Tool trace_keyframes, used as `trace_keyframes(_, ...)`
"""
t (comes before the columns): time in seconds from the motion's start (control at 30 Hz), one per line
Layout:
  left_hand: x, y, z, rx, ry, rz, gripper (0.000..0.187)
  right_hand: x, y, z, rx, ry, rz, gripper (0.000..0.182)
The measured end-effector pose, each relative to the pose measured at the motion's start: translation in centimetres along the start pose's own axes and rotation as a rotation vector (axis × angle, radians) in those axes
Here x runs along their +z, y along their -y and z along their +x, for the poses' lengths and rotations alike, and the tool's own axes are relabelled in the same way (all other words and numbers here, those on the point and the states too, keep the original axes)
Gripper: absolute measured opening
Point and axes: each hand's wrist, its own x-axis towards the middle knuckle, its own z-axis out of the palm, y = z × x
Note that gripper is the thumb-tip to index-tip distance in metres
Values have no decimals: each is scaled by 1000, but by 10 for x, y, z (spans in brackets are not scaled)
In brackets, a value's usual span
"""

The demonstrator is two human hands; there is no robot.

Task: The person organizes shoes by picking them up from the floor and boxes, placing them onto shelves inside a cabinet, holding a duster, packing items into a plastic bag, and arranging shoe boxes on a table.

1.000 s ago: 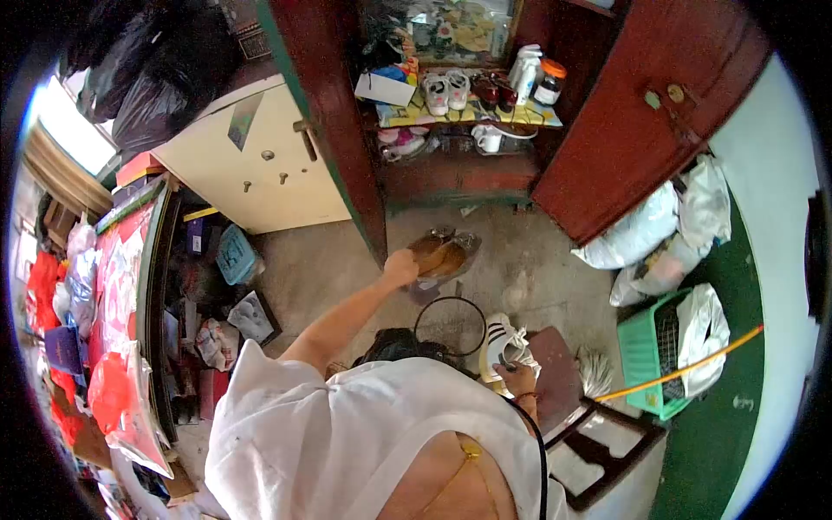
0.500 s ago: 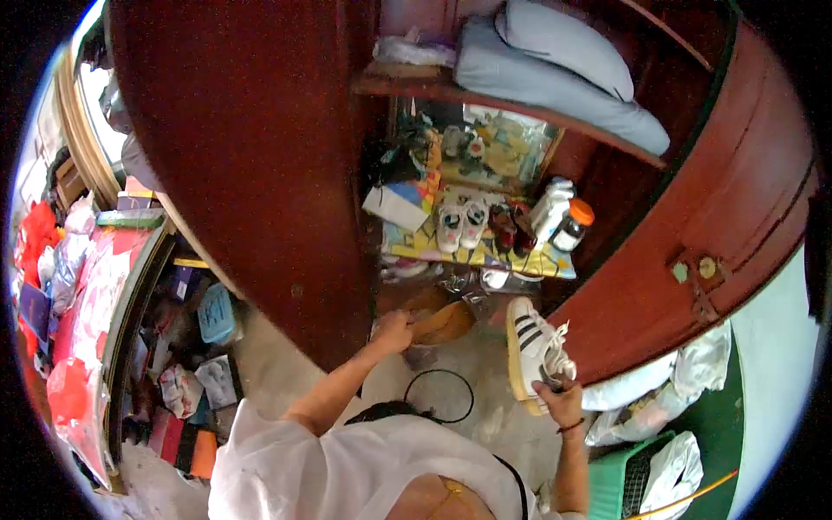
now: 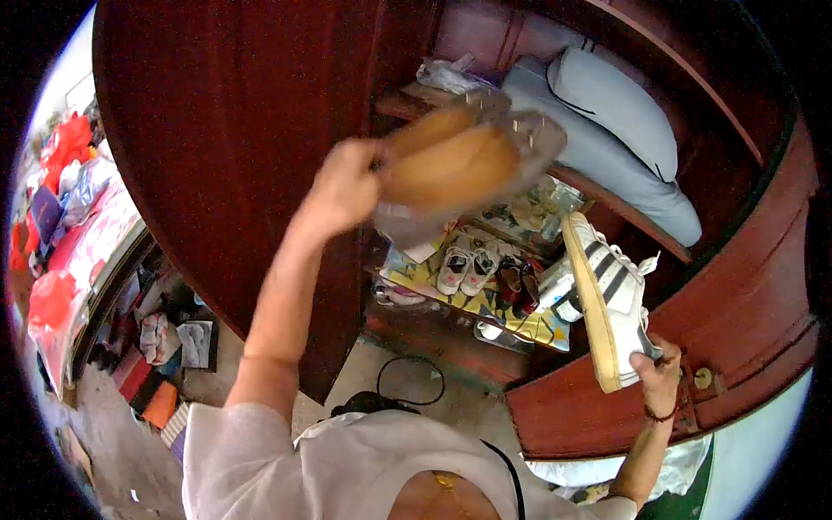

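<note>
The left hand (image 3: 342, 186) grips a bag of brown shoes (image 3: 459, 160). The right hand (image 3: 656, 373) is closed around a white sneaker (image 3: 607, 299), lower down.

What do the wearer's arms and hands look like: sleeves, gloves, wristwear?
Both arms bare, no gloves. White short-sleeved top ends at the upper arms. Left hand shows no wristwear. Right hand has a thin dark red bracelet at the wrist.

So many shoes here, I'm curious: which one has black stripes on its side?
The white sneaker gripped in the right hand, held sole-outward by the wardrobe door. The left hand holds brown shoes in clear plastic; the small shelf pair is stripeless.
</note>
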Motion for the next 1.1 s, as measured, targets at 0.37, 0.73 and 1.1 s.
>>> trace_keyframes(0.37,65,20,246,-265,-133,638,27,-44,-21,38,150,278,5,31)
trace_keyframes(0.73,126,74,281,-504,-91,529,26,-106,85,83,-351,-43,-100,34)
trace_keyframes(1.1,151,31,109,218,-506,344,23,-3,310,253,-887,-19,-220,35)
